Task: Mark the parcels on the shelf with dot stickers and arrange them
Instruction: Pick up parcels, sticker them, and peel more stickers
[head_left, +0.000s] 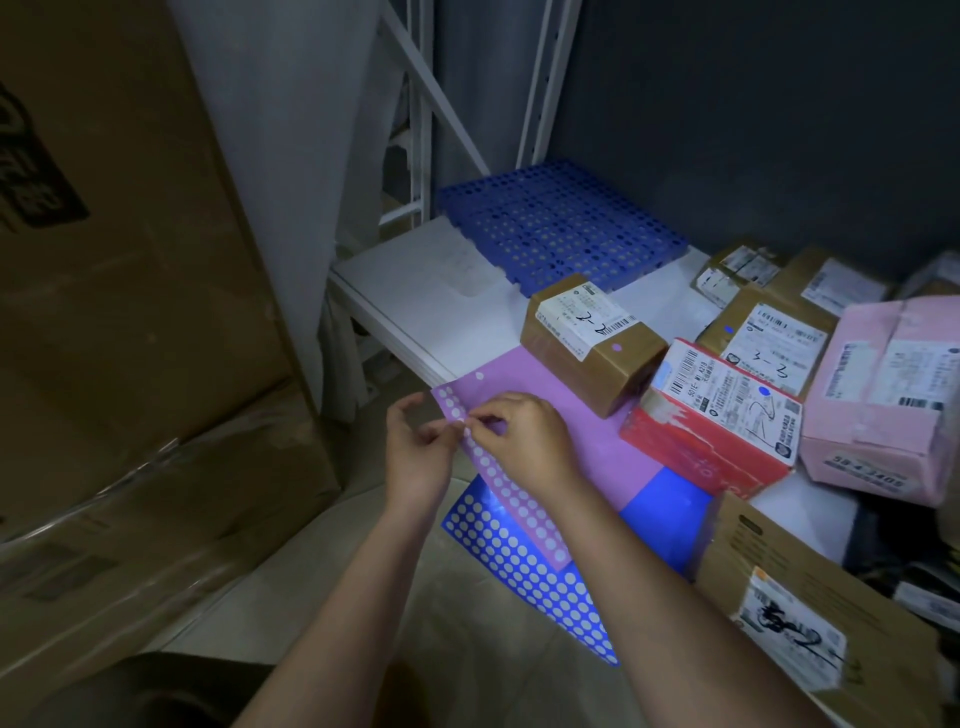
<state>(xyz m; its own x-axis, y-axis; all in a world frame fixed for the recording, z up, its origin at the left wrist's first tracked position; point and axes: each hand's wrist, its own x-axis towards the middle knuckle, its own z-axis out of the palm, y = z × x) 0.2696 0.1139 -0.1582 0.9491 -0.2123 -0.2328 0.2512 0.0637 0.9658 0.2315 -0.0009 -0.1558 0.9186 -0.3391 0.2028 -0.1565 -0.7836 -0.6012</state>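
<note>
Purple sticker sheet (511, 499) pinched by both hands

Counts, relative to the blue perforated mat (563, 223): 1 mat being seen. 2 sticker sheets being shown in front of it, 1 purple (524, 499), 1 blue (530, 566). 6 parcels being counted to its right and front: 4 brown, 1 red (711, 415), 1 pink (883, 400). 2 hands being shown.
</note>
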